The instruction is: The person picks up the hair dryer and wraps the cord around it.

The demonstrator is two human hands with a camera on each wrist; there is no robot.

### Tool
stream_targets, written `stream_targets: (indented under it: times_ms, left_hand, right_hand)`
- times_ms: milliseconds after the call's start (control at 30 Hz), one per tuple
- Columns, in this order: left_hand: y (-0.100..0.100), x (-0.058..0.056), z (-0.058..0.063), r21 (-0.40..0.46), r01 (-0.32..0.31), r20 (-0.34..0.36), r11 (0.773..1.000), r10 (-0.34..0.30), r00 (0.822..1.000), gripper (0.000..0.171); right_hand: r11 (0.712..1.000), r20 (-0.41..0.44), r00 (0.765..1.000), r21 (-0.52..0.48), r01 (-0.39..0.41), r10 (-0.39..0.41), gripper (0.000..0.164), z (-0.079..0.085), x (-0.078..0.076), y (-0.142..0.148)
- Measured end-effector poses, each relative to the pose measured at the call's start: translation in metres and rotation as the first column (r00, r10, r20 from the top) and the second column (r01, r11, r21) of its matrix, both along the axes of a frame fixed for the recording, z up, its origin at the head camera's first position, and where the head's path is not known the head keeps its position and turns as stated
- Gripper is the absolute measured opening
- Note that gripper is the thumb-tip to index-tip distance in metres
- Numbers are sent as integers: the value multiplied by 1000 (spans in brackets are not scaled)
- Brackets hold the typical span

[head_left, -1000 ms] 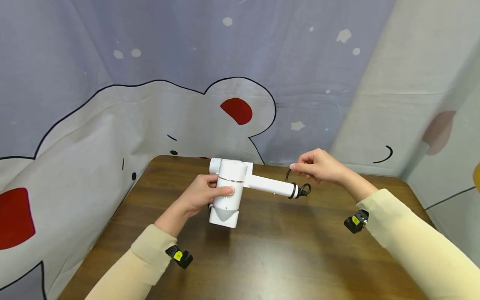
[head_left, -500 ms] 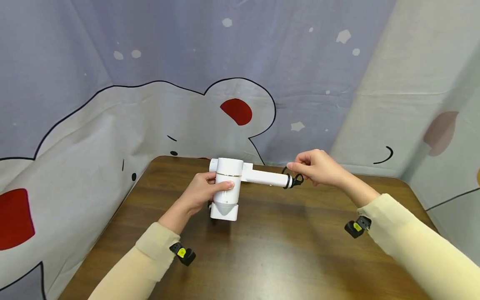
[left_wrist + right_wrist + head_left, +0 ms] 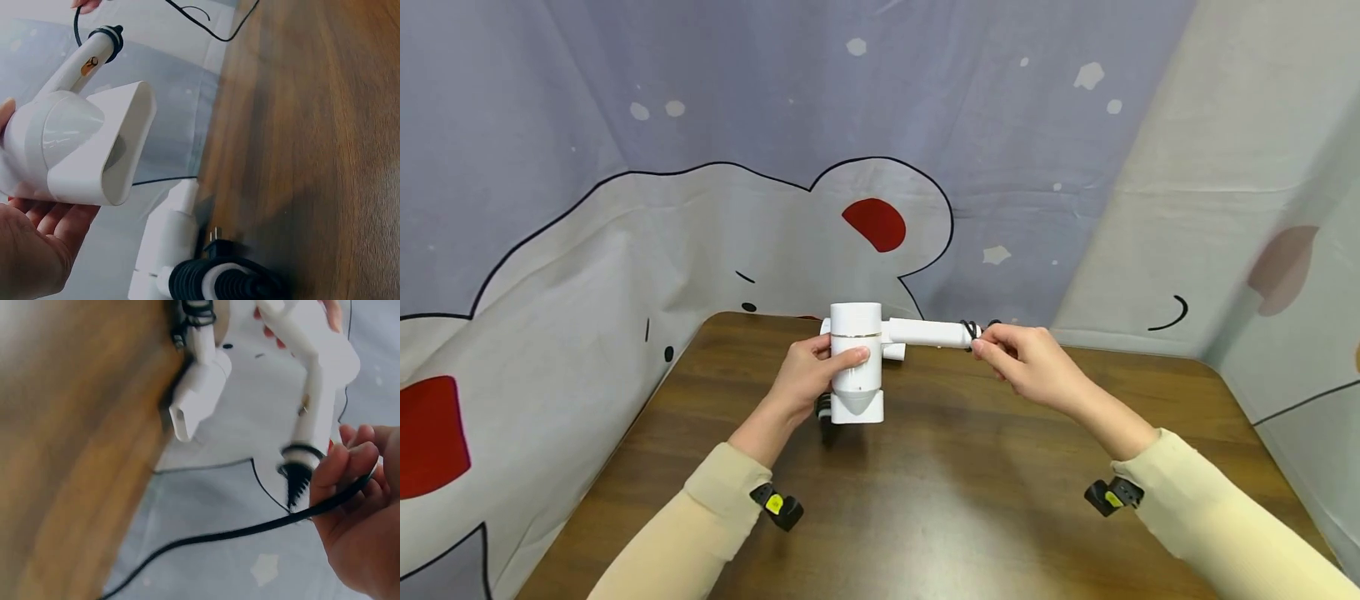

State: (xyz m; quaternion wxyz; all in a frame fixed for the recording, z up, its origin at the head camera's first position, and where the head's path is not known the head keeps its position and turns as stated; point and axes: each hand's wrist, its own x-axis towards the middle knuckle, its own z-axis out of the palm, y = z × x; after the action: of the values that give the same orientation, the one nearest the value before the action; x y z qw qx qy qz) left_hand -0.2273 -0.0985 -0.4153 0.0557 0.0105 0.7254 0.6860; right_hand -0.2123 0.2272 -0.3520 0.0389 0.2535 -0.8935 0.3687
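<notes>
My left hand (image 3: pixel 808 375) grips the barrel of a white hair dryer (image 3: pixel 857 321), thumb across its front and fingers behind. A flat white nozzle (image 3: pixel 125 144) points downward from it. The dryer's handle (image 3: pixel 928 332) reaches out to the right, almost level. Black power cord (image 3: pixel 219 536) circles the handle's end and runs through my right hand (image 3: pixel 1033 362), which pinches it between thumb and fingers right beside that end. In the right wrist view, the cord trails away from the hand toward the lower left.
A second white hair dryer (image 3: pixel 203 394) lies on the brown wooden table (image 3: pixel 910 500) behind the held one, black cord (image 3: pixel 194 278) coiled round its handle. Its two-pin plug (image 3: pixel 215 245) rests on the wood. A patterned curtain (image 3: pixel 700 100) hangs along the table's far side.
The held dryer has risen slightly and turned, its handle swinging up to nearly level. My right hand has come down close against the handle's end with the cord. The second dryer shows more.
</notes>
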Motion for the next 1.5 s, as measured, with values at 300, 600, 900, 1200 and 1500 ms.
stream_targets:
  times_ms: [300,600,900,1200,1500]
  left_hand:
    - [6,0,1,82,-37,-6,996,37,999,44]
    - [9,5,5,121,-50,66,991,42,997,46]
    - [14,7,9,191,-49,94,980,31,995,45]
    - [15,8,14,224,-42,120,974,15,993,46]
    - [14,11,18,244,-25,115,970,-4,993,46]
  right_hand:
    - [975,32,999,-222,24,-17,20,-35,21,-9]
    - [912,64,997,-404,65,-42,20,-65,31,-16]
    - [902,123,992,-422,86,-37,21,-75,31,-19]
    - [925,154,987,-380,20,42,22,-85,24,-7]
    - [924,323,928,-379,-54,186,28,-90,9,14]
